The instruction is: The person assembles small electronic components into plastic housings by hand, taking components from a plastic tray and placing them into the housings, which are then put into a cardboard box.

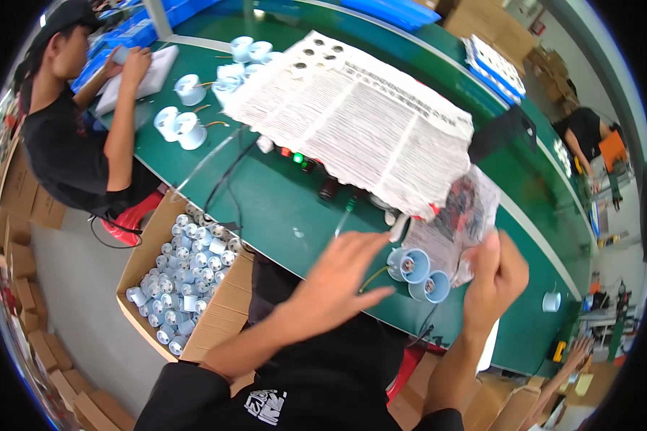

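My left hand (pixel 338 276) is over the near edge of the green table, fingers stretched out and thumb apart, with nothing in it. Just to its right, two light blue plastic cups (pixel 410 266) with small metal parts inside stand side by side on the table; a thin yellowish wire runs from one toward my left thumb. My right hand (pixel 497 276) is raised to the right of the cups with its fingers curled closed. Whatever it may hold is hidden. Behind the cups lies a clear plastic bag (pixel 464 212) with reddish and dark contents.
A printed paper sheet (pixel 381 118) covers a device with lit indicators (pixel 297 157). More blue cups (pixel 189 129) stand at the far left. An open cardboard box (pixel 216 316) full of cups is below left. A co-worker (pixel 72 136) sits at the left. Cables (pixel 226 179) cross the table.
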